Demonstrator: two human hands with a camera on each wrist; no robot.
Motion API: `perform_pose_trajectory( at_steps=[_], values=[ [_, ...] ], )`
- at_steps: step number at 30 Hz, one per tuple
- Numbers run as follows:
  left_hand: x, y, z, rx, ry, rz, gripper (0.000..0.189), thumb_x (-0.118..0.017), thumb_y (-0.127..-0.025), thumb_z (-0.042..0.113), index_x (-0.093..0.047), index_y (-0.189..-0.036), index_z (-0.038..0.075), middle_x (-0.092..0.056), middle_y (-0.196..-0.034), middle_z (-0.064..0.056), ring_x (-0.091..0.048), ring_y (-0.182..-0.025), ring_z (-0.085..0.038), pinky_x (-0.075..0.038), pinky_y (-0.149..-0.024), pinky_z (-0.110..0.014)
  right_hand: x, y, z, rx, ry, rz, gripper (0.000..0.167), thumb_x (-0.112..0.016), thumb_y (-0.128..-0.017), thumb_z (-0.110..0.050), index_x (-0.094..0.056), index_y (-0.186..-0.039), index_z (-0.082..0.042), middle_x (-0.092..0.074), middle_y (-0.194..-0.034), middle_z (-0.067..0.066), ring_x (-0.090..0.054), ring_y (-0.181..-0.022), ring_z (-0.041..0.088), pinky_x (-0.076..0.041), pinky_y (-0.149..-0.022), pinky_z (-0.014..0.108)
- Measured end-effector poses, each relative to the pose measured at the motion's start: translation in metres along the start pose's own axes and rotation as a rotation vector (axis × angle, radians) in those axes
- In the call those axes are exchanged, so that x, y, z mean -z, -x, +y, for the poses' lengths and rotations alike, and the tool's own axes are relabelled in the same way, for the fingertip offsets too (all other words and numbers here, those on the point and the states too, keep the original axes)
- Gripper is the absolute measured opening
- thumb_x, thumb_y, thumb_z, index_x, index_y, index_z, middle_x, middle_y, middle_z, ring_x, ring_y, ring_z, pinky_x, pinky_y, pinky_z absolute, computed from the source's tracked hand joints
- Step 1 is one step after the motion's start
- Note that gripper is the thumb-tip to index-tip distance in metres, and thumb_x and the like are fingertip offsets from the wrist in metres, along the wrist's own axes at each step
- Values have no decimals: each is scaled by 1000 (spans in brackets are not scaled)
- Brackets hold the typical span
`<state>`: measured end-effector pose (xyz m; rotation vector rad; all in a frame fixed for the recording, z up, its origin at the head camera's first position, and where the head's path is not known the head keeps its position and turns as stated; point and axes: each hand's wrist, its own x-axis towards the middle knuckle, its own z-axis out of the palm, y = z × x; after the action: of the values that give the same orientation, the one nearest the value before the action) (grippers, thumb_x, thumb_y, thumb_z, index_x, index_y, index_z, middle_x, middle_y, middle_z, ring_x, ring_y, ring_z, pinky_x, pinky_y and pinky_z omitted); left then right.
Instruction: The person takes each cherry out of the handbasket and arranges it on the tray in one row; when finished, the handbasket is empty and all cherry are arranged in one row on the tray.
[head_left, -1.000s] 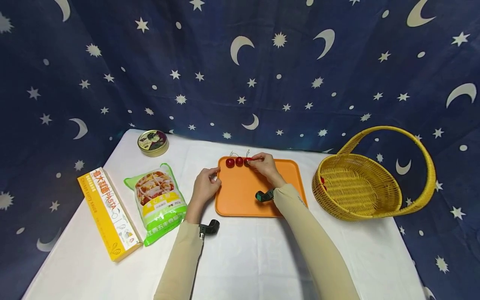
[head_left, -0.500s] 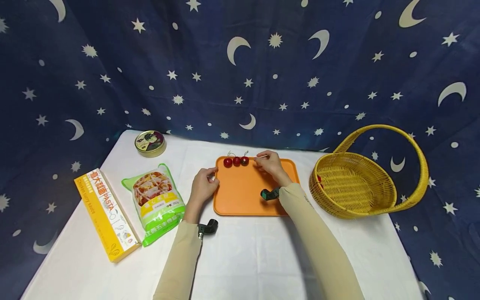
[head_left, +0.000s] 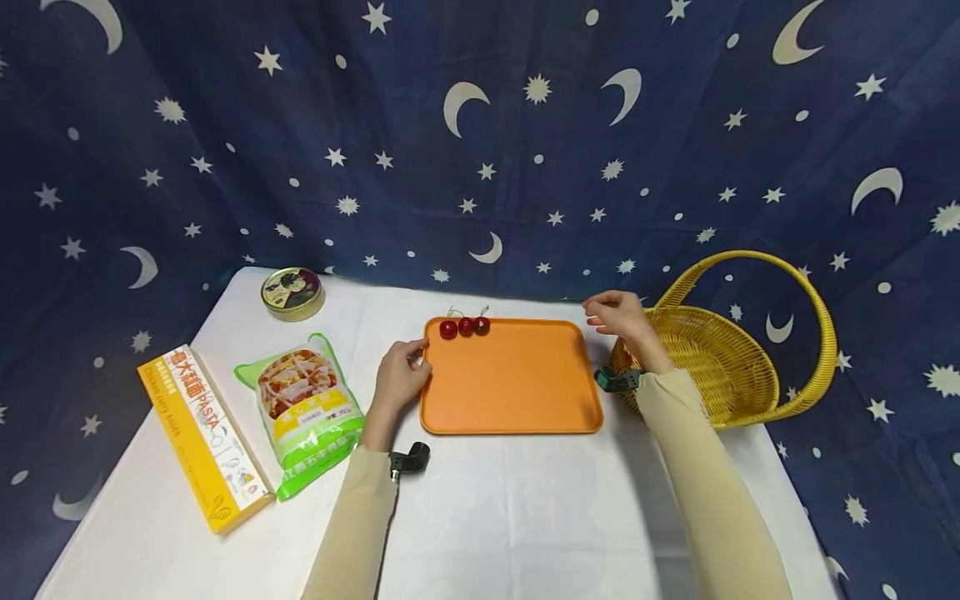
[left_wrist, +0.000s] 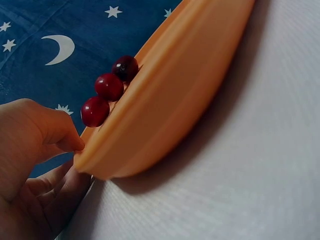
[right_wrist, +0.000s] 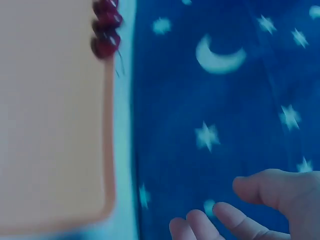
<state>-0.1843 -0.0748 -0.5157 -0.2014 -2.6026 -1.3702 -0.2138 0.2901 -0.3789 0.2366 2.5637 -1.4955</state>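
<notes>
Cherries (head_left: 466,327), three of them, and here they sit side by side along the far edge of the orange tray (head_left: 512,382), bunched toward its left corner, touching or very nearly so! The left hand (head_left: 399,379) has the tray by its left edge, thumb and finger pinching, a steadying grip by the look of it. Over on the other side, the right hand (head_left: 626,323) hangs between tray and basket (head_left: 738,367), fingers loosely curved, thumb standing apart from them, and nothing shows in between. So where are we? It looks like a laying-out job, cherries being lined up one beside another, with the third placed and let go. If the row is to grow, the next move calls for a dip into the basket, a light pinch, then a careful set-down just right of the last cherry, without rolling its neighbours. What lies behind that right wrist, we can't quite tell
</notes>
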Motion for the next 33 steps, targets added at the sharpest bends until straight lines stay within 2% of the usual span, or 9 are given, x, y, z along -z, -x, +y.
perform_pose_trajectory(
  at_steps=[3, 6, 9, 13, 17, 21, 27, 33],
  values=[
    [-1, 2, 2, 8, 5, 6, 46, -65, -76, 3, -68, -122, 0, -64, -98, -17, -59, -73, -24, -45, -70, -36, 27, 8, 9, -39, -15, 14, 40, -56, -99, -21, -55, -125, 10, -66, -94, 3, -68, -78, 8, -55, -76, 28],
    [0, 2, 1, 16, -5, 8, 45, -64, -78, 4, -68, -122, 0, -64, -98, -17, -58, -73, -24, -44, -70, -35, 45, 9, 21, -82, -18, 4, 38, -56, -98, -20, -55, -123, 9, -64, -84, -5, -66, -75, 6, -55, -75, 28],
    [0, 2, 0, 18, -14, 7, 44, -64, -79, 3, -68, -122, -1, -63, -96, -16, -57, -73, -24, -43, -69, -34, 57, 9, 34, -151, 27, -30, 37, -55, -98, -21, -54, -121, 7, -63, -87, -4, -63, -76, 8, -54, -81, 32],
    [0, 3, 1, 4, -2, 17, 44, -65, -78, 3, -68, -121, -2, -63, -95, -17, -58, -72, -24, -44, -68, -36, 65, 9, 50, -268, 108, -115, 37, -50, -100, -25, -51, -120, 6, -62, -93, 3, -64, -79, 14, -51, -88, 42],
    [-1, 3, 1, -34, 22, 42, 44, -63, -76, 4, -68, -119, -4, -63, -93, -17, -58, -69, -22, -45, -66, -36, 68, 7, 60, -345, 111, -197, 40, -47, -101, -25, -49, -123, 8, -62, -96, 10, -68, -78, 16, -55, -84, 39],
    [-2, 3, 2, -78, 21, 84, 42, -61, -74, 5, -70, -114, -5, -61, -88, -15, -55, -65, -20, -43, -63, -33, 66, 6, 63, -350, 65, -241, 40, -48, -100, -24, -48, -125, 8, -61, -99, 13, -68, -77, 16, -56, -79, 35],
    [-1, 2, 3, -25, -6, 48, 43, -63, -77, 4, -69, -119, -3, -63, -93, -17, -57, -70, -24, -44, -67, -37, 63, 5, 67, -327, 57, -251, 47, -49, -100, -22, -45, -133, 11, -61, -96, 10, -65, -73, 12, -56, -74, 30],
    [-2, 2, 1, 5, -15, 25, 43, -64, -78, 3, -69, -121, 0, -64, -95, -16, -58, -73, -24, -44, -69, -35, 61, 2, 73, -307, 66, -307, 40, -52, -98, -11, -49, -131, 10, -65, -84, -2, -64, -74, 9, -55, -71, 27]
  ],
)
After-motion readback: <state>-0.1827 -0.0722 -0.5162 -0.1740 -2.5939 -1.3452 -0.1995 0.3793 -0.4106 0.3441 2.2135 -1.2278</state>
